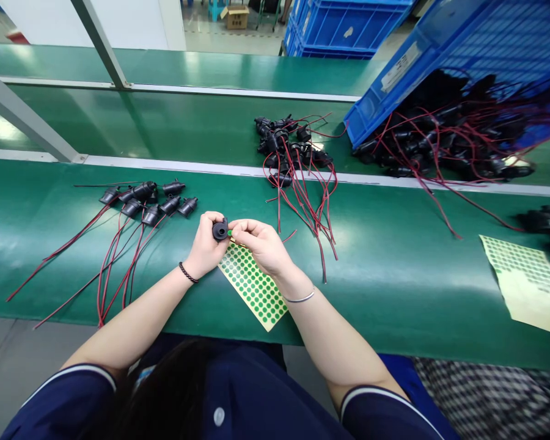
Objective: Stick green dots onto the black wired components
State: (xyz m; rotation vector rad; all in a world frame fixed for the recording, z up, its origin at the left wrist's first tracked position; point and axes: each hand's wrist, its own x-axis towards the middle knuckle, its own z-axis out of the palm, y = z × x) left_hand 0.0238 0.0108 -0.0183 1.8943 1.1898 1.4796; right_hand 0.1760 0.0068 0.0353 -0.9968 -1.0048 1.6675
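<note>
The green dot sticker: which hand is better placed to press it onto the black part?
The right hand: its fingertips pinch the green dot sticker against the black part, which the left hand grips.

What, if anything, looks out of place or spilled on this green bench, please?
The blue crate at the far right lies tipped on its side, and black wired parts spill from its mouth across the bench. The rest looks orderly.
</note>
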